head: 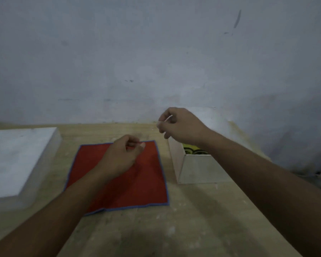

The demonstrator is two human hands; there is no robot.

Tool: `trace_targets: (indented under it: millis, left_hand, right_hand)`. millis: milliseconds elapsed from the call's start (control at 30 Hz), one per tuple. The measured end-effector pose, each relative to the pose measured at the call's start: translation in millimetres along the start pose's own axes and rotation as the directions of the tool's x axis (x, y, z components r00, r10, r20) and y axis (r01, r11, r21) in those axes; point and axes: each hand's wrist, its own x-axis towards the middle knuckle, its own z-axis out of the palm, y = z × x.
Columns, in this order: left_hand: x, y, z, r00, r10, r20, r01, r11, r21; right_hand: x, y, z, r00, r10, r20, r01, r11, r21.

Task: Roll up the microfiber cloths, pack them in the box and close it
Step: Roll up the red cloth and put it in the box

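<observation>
- The white slab (17, 160) lies flat on the table (174, 229), well to the left of the red cloth (137, 182) and apart from it; it may be the lid, but I cannot tell.
- The red cloth, edged in blue, is spread flat and unrolled, 1 layer, with its slightly longer sides running away from the person and its far edge running left to right.
- The left hand (119, 160) is over the far half of the red cloth, forearm crossing the near left corner. Its fingers are curled, with the thumb tip close to the fingertips right at the far edge. Blur hides whether it pinches the hem or only hovers there.
- Judging by this, a roll would start at that far edge and travel toward the person, so the roll's axis would lie left to right. The left hand is much the nearer of the 2.
- The right hand (182, 127) is raised beyond the red cloth's far right corner, clear of it. Its fingers are curled in and seem to nip a thin pale sliver (168, 118), too blurred to name.
- The box (198, 169) stands open just right of the red cloth, not touching it.
- Rolled cloths (191, 151), yellow and dark, already sit inside the box.
</observation>
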Motion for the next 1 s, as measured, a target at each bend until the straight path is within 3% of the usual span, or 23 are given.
trace_targets:
  millis: [233, 433, 633, 767, 1000]
  left_hand:
    - [-46, -60, -60, 0.996, -0.036, -0.077, 0.042, 0.996, 0.077]
    - [-89, -114, -89, 0.993, -0.032, -0.110, 0.062, 0.957, 0.282]
    - [-121, -157, -105, 0.998, 0.016, 0.066, -0.045, 0.887, 0.461]
    - [-119, -162, -107, 0.992, 0.091, 0.086, -0.123, 0.836, 0.534]
    - [-112, -162, -103, 0.968, 0.238, 0.078, -0.233, 0.739, 0.632]
  right_hand:
    - [-46, -1, 93, 0.993, -0.115, 0.020, 0.115, 0.993, -0.024]
    - [-74, 28, 146, 0.997, -0.062, 0.051, 0.061, 0.998, 0.020]
    - [-96, 72, 159, 0.992, -0.044, 0.120, 0.060, 0.989, -0.134]
    - [-102, 96, 151, 0.981, -0.027, 0.190, 0.064, 0.979, -0.191]
    - [-104, 117, 160, 0.984, -0.150, 0.095, 0.172, 0.939, -0.296]
